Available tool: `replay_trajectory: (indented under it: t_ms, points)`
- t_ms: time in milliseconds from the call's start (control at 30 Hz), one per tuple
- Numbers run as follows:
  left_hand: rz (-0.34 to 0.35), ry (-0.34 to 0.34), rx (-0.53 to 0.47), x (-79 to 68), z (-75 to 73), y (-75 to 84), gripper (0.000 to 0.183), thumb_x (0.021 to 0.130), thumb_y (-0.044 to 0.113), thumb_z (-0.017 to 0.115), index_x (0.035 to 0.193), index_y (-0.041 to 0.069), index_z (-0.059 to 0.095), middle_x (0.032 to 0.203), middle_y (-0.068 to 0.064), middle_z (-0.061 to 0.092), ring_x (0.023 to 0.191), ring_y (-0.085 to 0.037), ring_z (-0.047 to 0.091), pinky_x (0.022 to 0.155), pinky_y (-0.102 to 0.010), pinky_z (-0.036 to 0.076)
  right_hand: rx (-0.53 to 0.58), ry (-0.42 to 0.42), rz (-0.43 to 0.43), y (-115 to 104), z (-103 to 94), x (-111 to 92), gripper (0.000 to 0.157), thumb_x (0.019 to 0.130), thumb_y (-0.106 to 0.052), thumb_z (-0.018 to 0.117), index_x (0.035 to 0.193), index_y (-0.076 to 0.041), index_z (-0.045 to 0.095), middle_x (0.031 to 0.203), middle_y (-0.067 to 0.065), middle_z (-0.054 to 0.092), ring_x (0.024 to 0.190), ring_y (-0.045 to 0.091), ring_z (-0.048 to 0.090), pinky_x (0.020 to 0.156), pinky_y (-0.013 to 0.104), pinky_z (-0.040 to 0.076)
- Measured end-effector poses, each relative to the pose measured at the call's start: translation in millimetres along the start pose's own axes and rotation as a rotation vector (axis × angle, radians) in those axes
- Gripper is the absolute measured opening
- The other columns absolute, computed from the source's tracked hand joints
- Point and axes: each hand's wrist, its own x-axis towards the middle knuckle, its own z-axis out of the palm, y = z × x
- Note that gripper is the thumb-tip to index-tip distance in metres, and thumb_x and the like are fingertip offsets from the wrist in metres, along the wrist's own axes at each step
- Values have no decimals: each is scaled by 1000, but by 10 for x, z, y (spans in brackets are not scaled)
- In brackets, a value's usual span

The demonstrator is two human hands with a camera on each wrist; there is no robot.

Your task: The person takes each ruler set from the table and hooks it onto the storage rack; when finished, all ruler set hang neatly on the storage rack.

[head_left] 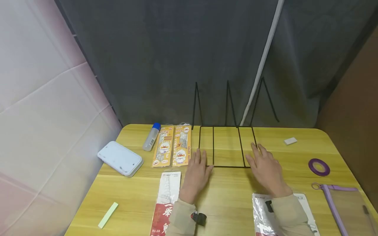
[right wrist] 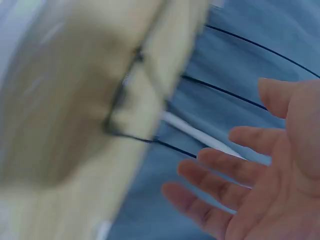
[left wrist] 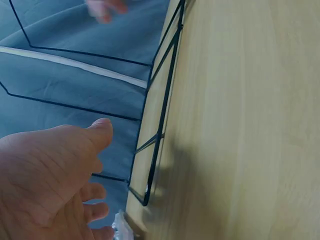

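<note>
A black wire rack (head_left: 227, 167) with three upright pointed dividers stands at the table's back edge. My left hand (head_left: 196, 175) is at its front left corner, fingers extended. At the front right corner is my right hand (head_left: 265, 168), fingers spread and thumb out. In the left wrist view, the left thumb and fingers (left wrist: 95, 210) are apart from each other beside the wires, holding nothing. The right wrist view likewise shows relaxed fingers (right wrist: 220, 172) with nothing gripped. Beside the left hand lie two yellow ruler packs (head_left: 180, 147) with duck pictures.
Left are a blue-capped bottle (head_left: 151, 137), a pale blue case (head_left: 120, 158) and a light green strip (head_left: 108, 215). Ruler packages, one red and white (head_left: 166, 196) and another (head_left: 261, 213), lie under the forearms. Right are a white eraser (head_left: 290, 141), purple tape roll (head_left: 319, 167) and purple-edged mesh pouch (head_left: 351, 209).
</note>
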Motion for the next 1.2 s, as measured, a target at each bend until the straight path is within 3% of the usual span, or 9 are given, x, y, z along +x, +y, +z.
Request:
replay_trajectory:
  t_ms: [100,200,333,500,633,767,933,1067,1200]
  points:
    - [2,30,10,-9,-38,-21,62,97,41,44,144,2,30,149,-23,20,136,-39,21,109,-49,22,-12,-72,-32,215,53,83,63,97,-49,38,142,-4,36,132,30,42,110,50,47,71,59,48]
    - [-5,53,18,-43,-69,-44,62,96,41,46,143,3,32,149,-23,22,136,-39,23,109,-49,23,18,-157,-28,432,160,133,64,96,-48,43,140,-3,38,132,32,41,112,52,44,80,62,44]
    - [5,68,15,-101,-110,-52,62,96,42,48,142,3,35,148,-23,24,135,-39,24,109,-48,23,96,-216,-26,628,318,108,64,95,-45,47,142,-3,35,143,31,27,126,55,26,95,67,29]
    - [23,93,-38,-140,-170,-38,59,96,40,48,141,4,38,148,-23,25,135,-38,24,109,-48,24,169,-208,-35,713,401,83,67,95,-45,48,144,-3,30,147,30,17,132,54,10,100,69,14]
    - [17,105,-73,-191,-241,-49,55,96,38,49,139,4,41,146,-23,28,134,-37,27,107,-48,27,185,-213,-35,718,407,99,68,95,-45,48,144,-2,28,148,30,15,132,54,7,99,70,12]
    - [-26,129,-89,-363,-390,-124,50,96,37,50,137,8,46,144,-20,34,130,-37,35,102,-49,35,187,-220,-34,709,416,105,68,95,-44,49,144,-2,28,148,30,14,132,55,5,99,70,11]
    - [-152,182,-41,-755,-562,-369,42,94,32,55,131,12,53,138,-17,44,120,-36,46,90,-53,43,189,-221,-29,713,427,99,68,95,-44,49,144,-2,28,148,30,13,132,54,4,100,70,10]
    - [-379,150,29,-1103,-599,-550,47,94,37,53,130,7,52,129,-22,50,111,-41,48,81,-55,44,181,-220,-21,744,425,87,71,94,-48,47,145,-3,27,149,29,12,133,53,3,101,69,9]
    - [-624,85,77,-1375,-568,-589,65,93,51,47,130,-2,49,114,-29,52,101,-46,49,75,-56,42,177,-218,-20,743,394,70,70,94,-47,47,145,-2,27,148,30,12,133,53,3,100,69,9]
